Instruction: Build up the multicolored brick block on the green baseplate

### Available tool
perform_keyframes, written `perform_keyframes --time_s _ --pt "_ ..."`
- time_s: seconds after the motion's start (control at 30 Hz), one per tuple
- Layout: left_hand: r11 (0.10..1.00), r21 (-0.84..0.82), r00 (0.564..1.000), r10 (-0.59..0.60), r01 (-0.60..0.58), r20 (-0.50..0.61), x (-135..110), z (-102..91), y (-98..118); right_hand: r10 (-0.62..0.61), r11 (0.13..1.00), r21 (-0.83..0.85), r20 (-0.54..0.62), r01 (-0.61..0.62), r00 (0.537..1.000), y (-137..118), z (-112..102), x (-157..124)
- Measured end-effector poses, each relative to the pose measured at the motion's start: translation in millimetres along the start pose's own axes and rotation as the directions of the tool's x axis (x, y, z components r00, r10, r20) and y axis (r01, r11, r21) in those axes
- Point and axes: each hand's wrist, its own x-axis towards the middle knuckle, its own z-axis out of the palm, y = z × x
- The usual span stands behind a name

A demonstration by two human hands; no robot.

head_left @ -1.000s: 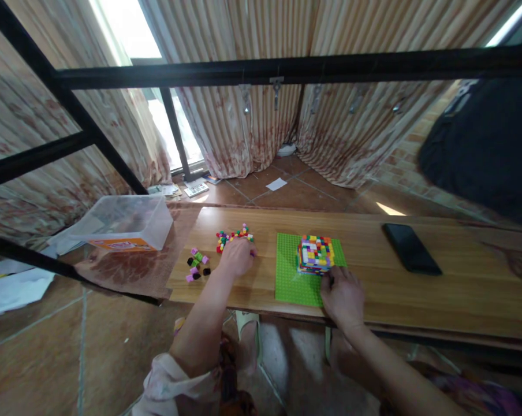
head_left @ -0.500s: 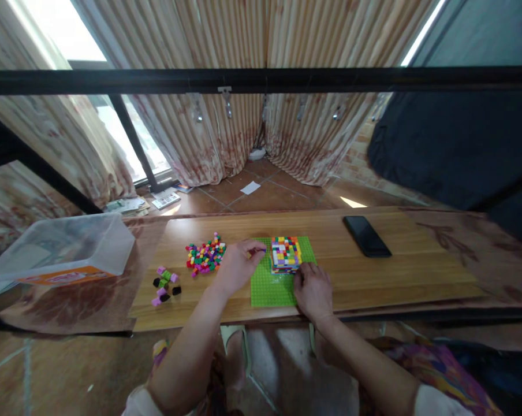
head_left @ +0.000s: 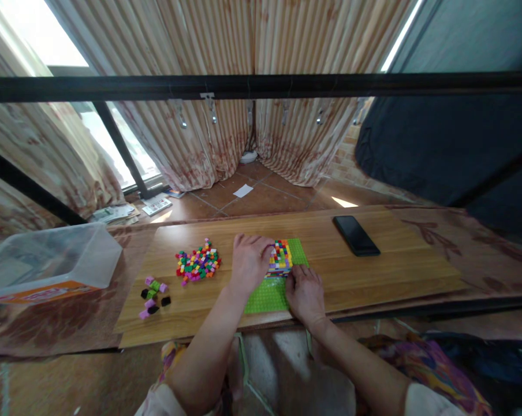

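A block of many-coloured small bricks (head_left: 282,257) stands on a green baseplate (head_left: 265,296) on the wooden board. My left hand (head_left: 250,259) lies against the block's left side, fingers curled over its edge; whether it holds a brick is hidden. My right hand (head_left: 304,292) rests on the baseplate's near right corner, fingers bent down and touching the block's front. A heap of loose coloured bricks (head_left: 197,263) lies left of my left hand. A few pink, green and black bricks (head_left: 152,296) lie further left.
A black phone (head_left: 356,235) lies on the wooden board (head_left: 399,271) to the right. A clear plastic tub (head_left: 48,263) stands at the far left. A black bar (head_left: 261,86) crosses overhead. Curtains and tiled floor lie beyond; dark cloth hangs at the right.
My left hand moved from the loose bricks across to the block's left side. My right hand stayed at the baseplate's near corner. The view swung, shifting everything leftward.
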Motion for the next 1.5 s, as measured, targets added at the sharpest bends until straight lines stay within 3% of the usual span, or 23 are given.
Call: perform_keyframes --time_s 0.3,0.5,0.7,0.83,0.97,1.03,1.27,1.5 --pt "0.999 0.013 0.995 -0.051 0.052 -0.086 2 12.8 -2 0.0 1.0 0.008 -0.009 0.0 1.0 1 4 0" --pt "0.949 -0.251 0.973 -0.218 0.192 -0.08 6 18.8 -5 0.005 1.0 0.024 0.002 -0.005 1.0 0 2 0" --pt "0.751 -0.556 0.921 -0.381 0.357 0.077 11 27.2 -11 0.01 1.0 0.012 0.008 -0.01 1.0 0 3 1" --pt "0.48 -0.733 0.837 -0.5 0.481 0.222 13 28.5 -7 0.005 1.0 0.012 0.001 -0.005 1.0 1 2 1" --pt "0.201 -0.829 0.756 -0.559 0.522 0.341 16 26.7 -1 0.005 1.0 0.014 0.001 -0.005 1.0 1 2 0" --pt "0.104 -0.837 0.719 -0.576 0.537 0.389 18 26.0 2 0.001 1.0 0.014 0.0 -0.001 1.0 1 3 0" --pt "-0.005 -0.831 0.668 -0.592 0.557 0.451 20 27.9 4 -0.008 1.0 -0.016 -0.013 0.008 1.0 3 5 -1" --pt "-0.031 -0.858 0.692 -0.576 0.513 0.435 15 30.7 5 -0.023 0.999 -0.025 -0.024 0.022 0.999 3 6 -1"
